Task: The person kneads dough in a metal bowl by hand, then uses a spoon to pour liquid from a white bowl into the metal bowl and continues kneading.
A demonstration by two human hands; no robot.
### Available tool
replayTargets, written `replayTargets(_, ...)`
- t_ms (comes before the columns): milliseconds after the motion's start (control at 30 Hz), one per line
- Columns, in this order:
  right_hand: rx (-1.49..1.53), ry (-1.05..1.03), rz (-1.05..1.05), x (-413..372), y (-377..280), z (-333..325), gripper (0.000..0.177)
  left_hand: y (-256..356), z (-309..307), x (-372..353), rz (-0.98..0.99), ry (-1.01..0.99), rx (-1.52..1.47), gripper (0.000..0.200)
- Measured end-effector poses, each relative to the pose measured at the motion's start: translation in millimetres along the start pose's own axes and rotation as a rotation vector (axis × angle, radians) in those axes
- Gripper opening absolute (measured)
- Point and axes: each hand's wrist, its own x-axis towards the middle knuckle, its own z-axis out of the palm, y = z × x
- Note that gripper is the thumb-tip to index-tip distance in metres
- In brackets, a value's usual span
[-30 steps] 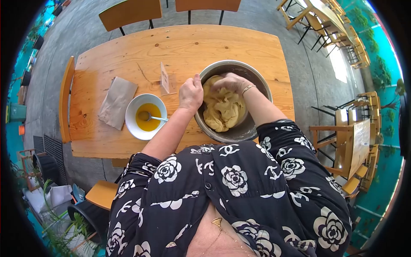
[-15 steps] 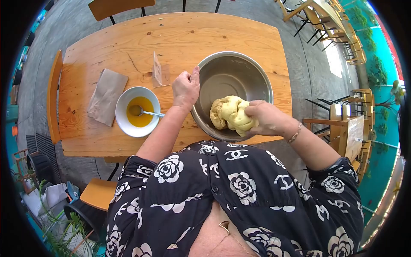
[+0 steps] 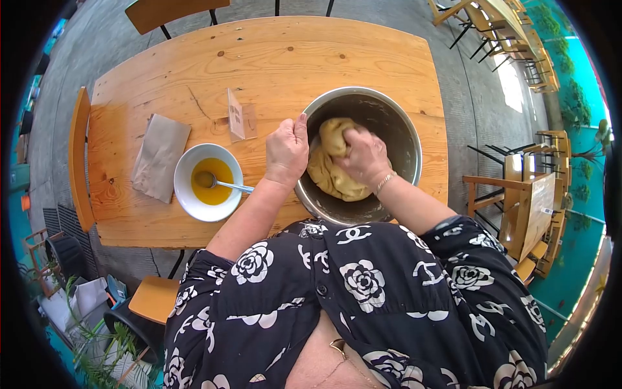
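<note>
A lump of yellow dough (image 3: pixel 329 174) lies in a deep metal bowl (image 3: pixel 416 154), against the side nearest my body. My right hand (image 3: pixel 364 154) is down inside the bowl, its fingers closed on a fold of the dough that bulges up toward the far side. With my left hand (image 3: pixel 287 150) I grip the bowl's left rim, thumb lying along the edge. Left of that hand stands a white bowl (image 3: pixel 184 194) of yellow liquid (image 3: pixel 207 192), with a spoon (image 3: pixel 228 186) resting in it, handle toward my left forearm.
On the wooden table (image 3: pixel 278 71) a folded brown paper (image 3: pixel 159 157) lies left of the white bowl. A small clear stand with a card (image 3: pixel 236 115) is behind it. Wooden chairs (image 3: pixel 79 159) stand around, with more furniture off to the right.
My right hand has moved left and away from my body, from the bowl's right edge into its middle, folding the dough over. My left hand stays on the rim.
</note>
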Motion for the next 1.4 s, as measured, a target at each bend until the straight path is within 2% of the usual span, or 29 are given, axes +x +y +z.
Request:
replayTargets(100, 0.09, 0.051, 0.186, 23.8, 1.3, -0.5, 0.044, -0.6, -0.7, -0.2, 0.026, 0.002, 0.047, 0.048)
replayTargets(200, 0.207, 0.091, 0.279, 35.4, 9.1, -1.6, 0.047, 0.7, 0.2, -2.5, 0.015, 0.025, 0.069, 0.049)
replayTargets(367, 0.324, 0.045, 0.444, 48.9, 13.4, -21.1, 0.043, -0.3, 8.1, -9.6, 0.001, 0.12, 0.117, 0.053)
replayTargets(467, 0.66, -0.075, 0.632, 54.3, 21.9, -17.8, 0.046, -14.2, 13.6, -8.0, 0.024, 0.165, 0.18, 0.055)
replayTargets(500, 0.679, -0.025, 0.707, 44.5, 2.1, -30.6, 0.045, -11.9, 11.5, -9.3, 0.008, 0.158, 0.168, 0.056)
replayTargets(600, 0.403, -0.083, 0.37, 13.3, -4.4, -27.9, 0.039, -10.8, 6.9, -14.4, -0.036, 0.139, 0.138, 0.058)
replayTargets(667, 0.169, -0.1, 0.058, -27.2, -15.9, -37.7, 0.032, -8.5, 9.4, -15.4, -0.048, 0.142, 0.105, 0.059)
replayTargets(800, 0.03, -0.275, -0.19, -87.9, -29.2, -62.7, 0.023, -3.5, 7.8, -15.4, -0.078, 0.126, 0.08, 0.059)
replayTargets(900, 0.023, -0.497, -0.234, -98.2, -12.3, -69.1, 0.021, -6.2, 7.6, -19.2, -0.09, 0.112, 0.048, 0.058)
replayTargets(1000, -0.064, -0.627, -0.135, -81.4, -5.5, -59.7, 0.022, -3.7, 7.9, -19.0, -0.055, 0.102, 0.026, 0.056)
replayTargets(1100, -0.15, -0.632, -0.054, -51.4, -4.0, -38.0, 0.02, -3.2, 5.1, -19.4, -0.021, 0.081, 0.018, 0.052)
replayTargets(1233, -0.104, -0.541, 0.07, -13.3, -12.4, -34.7, 0.021, -1.6, 4.7, -22.6, -0.02, 0.04, 0.004, 0.048)
replayTargets(1333, -0.003, -0.398, 0.208, 8.8, -5.2, -21.2, 0.021, -3.6, 6.7, -18.9, 0.011, 0.048, 0.029, 0.046)
replayTargets(1400, 0.181, -0.185, 0.278, 24.0, 15.4, 3.2, 0.018, -4.3, 8.3, -19.1, 0.029, 0.064, 0.038, 0.046)
